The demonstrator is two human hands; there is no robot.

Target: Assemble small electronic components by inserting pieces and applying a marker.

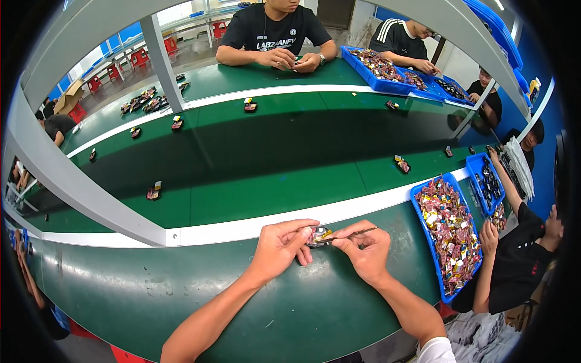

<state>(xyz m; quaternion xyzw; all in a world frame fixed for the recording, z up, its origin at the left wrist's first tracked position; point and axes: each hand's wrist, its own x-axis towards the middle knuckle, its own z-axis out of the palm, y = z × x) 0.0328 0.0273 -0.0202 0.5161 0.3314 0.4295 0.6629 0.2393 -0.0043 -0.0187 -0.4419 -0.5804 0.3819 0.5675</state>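
"Head view; where is the small dark unit (319,236), and who has it?"

"It is held over the green bench (181,296), near the white rail (227,221); the left hand (279,247) closes on its left end between thumb and fingers, while the right hand (365,247) pinches a thin dark tool (370,230) that slants down toward the unit."

"Does the tip touch it?"

"I cannot tell; the detail is too small there (and the right fingers crowd it), so I would not swear to contact."

"How is this best worked, then?"

"Make the left hand the vice, I'd say; firm at the edges, light on the face, since such little parts probably bend under a heavy thumb; turn the unit to meet the tool rather than twisting the right wrist."

"And the right?"

"A pencil-like pinch, low toward the tip; short, gentle strokes; a spare finger braced against the unit would likely steady things, whereas hard levering could skid the tip across the yellow patch (327,232)."

"Anything to mind nearby?"

"The blue tray (427,241), heaped with small parts (451,236), stands to the right; a wide elbow might nudge it, so small movements suit."
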